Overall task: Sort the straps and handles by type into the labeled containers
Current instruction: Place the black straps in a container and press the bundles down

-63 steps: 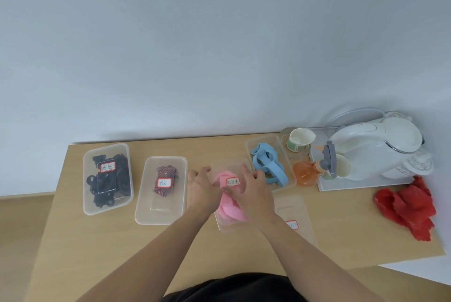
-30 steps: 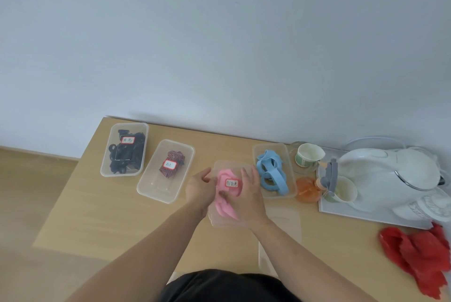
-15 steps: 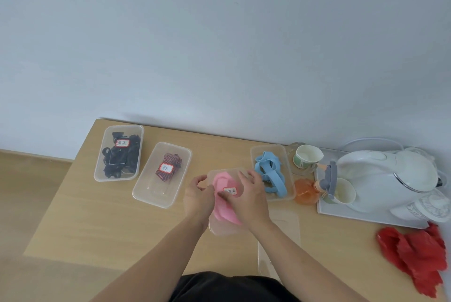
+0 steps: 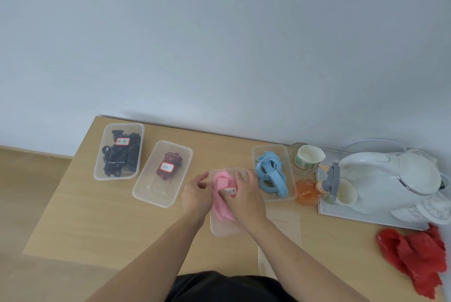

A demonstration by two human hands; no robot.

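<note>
Fingers [image 4: 241, 176] of your right hand [image 4: 246, 199] press the pink straps [image 4: 220, 204]; left hand [image 4: 196, 195] hold unclear. Released, straps may spring from the container [image 4: 220, 232].

Handwritten labels [image 4: 122, 141] on 3 tubs [image 4: 156, 188], chars too blurry to read.

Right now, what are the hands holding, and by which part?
Both hands are at the container of pink straps: left hand at its left side, right hand over the straps by the label. A real grip cannot be told.
</note>
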